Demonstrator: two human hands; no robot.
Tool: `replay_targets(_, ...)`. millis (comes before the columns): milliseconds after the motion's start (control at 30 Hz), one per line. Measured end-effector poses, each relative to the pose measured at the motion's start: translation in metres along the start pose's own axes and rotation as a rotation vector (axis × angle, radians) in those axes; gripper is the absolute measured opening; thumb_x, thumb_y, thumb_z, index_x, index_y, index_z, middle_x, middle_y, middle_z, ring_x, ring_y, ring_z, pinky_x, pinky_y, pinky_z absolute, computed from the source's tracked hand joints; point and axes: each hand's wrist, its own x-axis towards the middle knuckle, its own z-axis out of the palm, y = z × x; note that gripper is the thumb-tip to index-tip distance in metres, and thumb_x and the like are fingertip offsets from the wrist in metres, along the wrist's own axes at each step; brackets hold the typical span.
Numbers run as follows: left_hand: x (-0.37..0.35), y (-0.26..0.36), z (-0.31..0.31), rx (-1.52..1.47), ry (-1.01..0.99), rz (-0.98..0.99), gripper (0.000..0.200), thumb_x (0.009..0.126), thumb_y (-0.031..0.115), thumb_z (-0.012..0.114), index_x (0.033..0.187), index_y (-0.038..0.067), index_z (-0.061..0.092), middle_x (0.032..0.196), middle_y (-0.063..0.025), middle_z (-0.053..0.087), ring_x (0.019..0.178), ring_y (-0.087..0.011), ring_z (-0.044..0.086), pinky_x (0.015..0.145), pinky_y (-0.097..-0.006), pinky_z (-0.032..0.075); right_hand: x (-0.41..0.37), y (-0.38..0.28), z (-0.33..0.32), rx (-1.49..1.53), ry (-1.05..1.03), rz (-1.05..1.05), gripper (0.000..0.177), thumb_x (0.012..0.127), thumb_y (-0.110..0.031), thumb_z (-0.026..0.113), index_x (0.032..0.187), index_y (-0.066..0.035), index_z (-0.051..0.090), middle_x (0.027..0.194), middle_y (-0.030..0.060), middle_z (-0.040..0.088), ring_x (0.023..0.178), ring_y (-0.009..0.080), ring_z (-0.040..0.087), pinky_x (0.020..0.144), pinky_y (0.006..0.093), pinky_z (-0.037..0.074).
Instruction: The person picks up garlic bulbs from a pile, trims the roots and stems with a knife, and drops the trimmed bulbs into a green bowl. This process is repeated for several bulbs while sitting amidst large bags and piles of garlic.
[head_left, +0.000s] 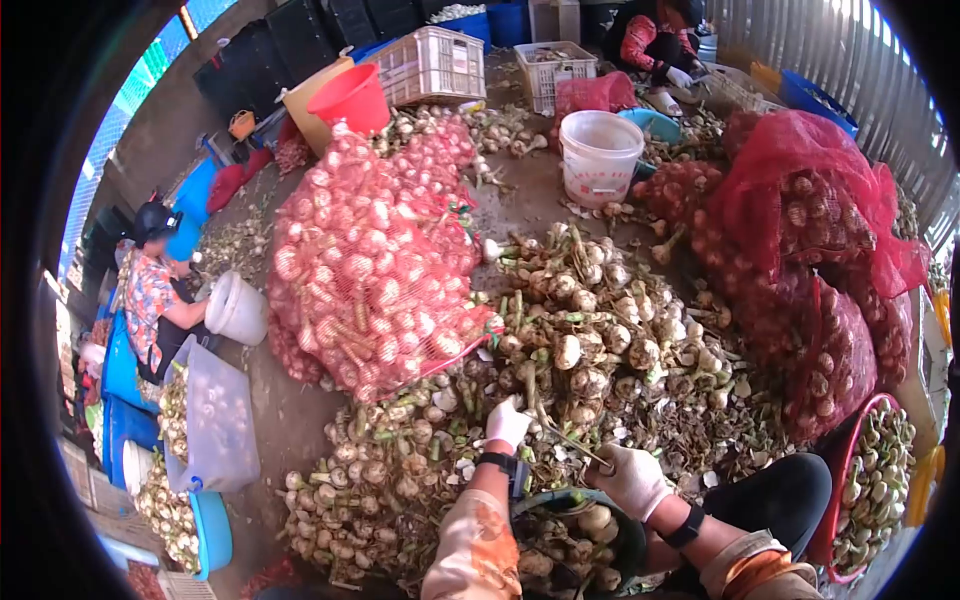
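Note:
My left hand (507, 424), in a white glove, is closed at the pile's near side, its fingertips against a pale garlic stalk (530, 382). My right hand (632, 482), also gloved, makes a fist around one end of a thin, stem-like strip (572, 441). That strip slants up toward the left hand; I cannot tell whether it is a dry stem or a tool. Directly below both hands is a dark-rimmed bucket (532, 500) with garlic bulbs (594, 518) inside. Loose garlic with stalks (590, 350) is heaped just beyond them.
Red mesh sacks of garlic (370, 280) rise ahead on the left, with more mesh sacks (830, 330) at right. A red tub (848, 480) of trimmed pieces stands beside my right knee. A white bucket (600, 160) is farther back. Two people (160, 290) (655, 45) sit working.

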Motion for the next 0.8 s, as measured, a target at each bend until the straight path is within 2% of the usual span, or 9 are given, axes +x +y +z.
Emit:
replay_targets(67,-0.036,0.040,-0.028,0.270,-0.020,-0.105,0.038,0.078,0.022,0.073,0.105,-0.003,0.064,0.093,-0.0167,0.071,0.089,-0.0323,0.067,0.080,-0.0400,0.052,0.000,0.007,-0.002,0.088,0.012,0.030,0.022,0.078,-0.028,0.071,0.091,-0.010,0.068,0.074,0.0148,0.067,0.072,0.0334,0.067,0.068,0.0406,0.053)
replay_targets(133,-0.067,0.021,-0.042,-0.139,0.089,-0.005,0.019,0.083,0.015,0.070,0.095,0.001,0.067,0.084,-0.0079,0.071,0.069,-0.0189,0.066,0.057,-0.0311,0.050,0.005,0.013,0.007,0.170,0.017,0.085,0.021,0.080,-0.029,0.071,0.088,-0.010,0.067,0.072,0.0143,0.065,0.070,0.0319,0.066,0.066,0.0395,0.052)
replay_targets(233,-0.129,0.066,-0.074,-0.764,0.078,-0.270,0.004,0.085,0.012,0.063,0.088,0.011,0.064,0.075,-0.0014,0.065,0.055,-0.0104,0.059,0.041,-0.0243,0.043,0.010,0.016,0.025,0.349,0.041,0.114,0.024,0.080,-0.029,0.072,0.088,-0.008,0.065,0.068,0.0120,0.062,0.064,0.0244,0.063,0.065,0.0350,0.050)
replay_targets(400,-0.201,0.122,-0.050,-1.219,-0.031,-0.229,0.013,0.085,0.008,0.063,0.097,0.006,0.063,0.080,-0.0021,0.065,0.059,-0.0135,0.060,0.054,-0.0269,0.050,0.013,0.023,0.056,1.270,-0.397,0.145,0.036,0.084,-0.009,0.071,0.116,-0.002,0.055,0.096,0.0023,0.063,0.085,0.0116,0.060,0.078,0.0250,0.050)
replay_targets(467,-0.221,0.136,-0.050,-1.089,-0.034,-0.251,0.012,0.087,0.008,0.062,0.099,0.006,0.063,0.083,-0.0016,0.064,0.062,-0.0131,0.062,0.055,-0.0281,0.051,0.005,0.018,0.055,1.184,-0.443,0.137,0.034,0.084,-0.005,0.067,0.116,-0.002,0.055,0.097,0.0023,0.061,0.088,0.0116,0.059,0.079,0.0259,0.050)
replay_targets(533,-0.243,0.152,-0.067,-0.459,0.119,-0.212,0.014,0.089,0.011,0.063,0.102,0.007,0.063,0.085,-0.0037,0.066,0.070,-0.0145,0.066,0.060,-0.0298,0.056,0.006,0.012,0.060,1.020,-0.254,0.123,0.029,0.081,-0.004,0.070,0.107,0.001,0.060,0.087,0.0031,0.065,0.075,0.0117,0.061,0.068,0.0271,0.052)
replay_targets(633,-0.279,0.174,-0.077,0.301,0.247,0.450,0.037,0.075,0.008,0.072,0.110,0.006,0.059,0.109,-0.0094,0.063,0.073,-0.0191,0.068,0.066,-0.0303,0.057,0.001,-0.013,0.039,0.634,-0.186,-0.016,0.024,0.079,-0.007,0.070,0.101,0.000,0.064,0.080,0.0047,0.067,0.070,0.0128,0.062,0.065,0.0286,0.052)
replay_targets(733,-0.277,0.193,-0.074,0.595,0.126,0.425,0.064,0.073,0.012,0.074,0.131,0.010,0.047,0.120,-0.0139,0.057,0.085,-0.0296,0.068,0.071,-0.0358,0.058,-0.012,-0.023,0.036,1.015,-0.414,-0.023,0.025,0.082,-0.007,0.066,0.105,0.001,0.062,0.088,0.0053,0.066,0.076,0.0136,0.063,0.067,0.0291,0.052)
replay_targets(800,-0.267,0.175,-0.072,0.414,0.213,0.475,0.068,0.072,0.010,0.075,0.131,0.005,0.044,0.118,-0.0185,0.057,0.089,-0.0330,0.066,0.071,-0.0363,0.057,-0.011,-0.014,0.038,1.228,-0.491,0.091,0.026,0.084,-0.006,0.065,0.108,0.002,0.060,0.092,0.0052,0.065,0.080,0.0143,0.063,0.067,0.0288,0.054)
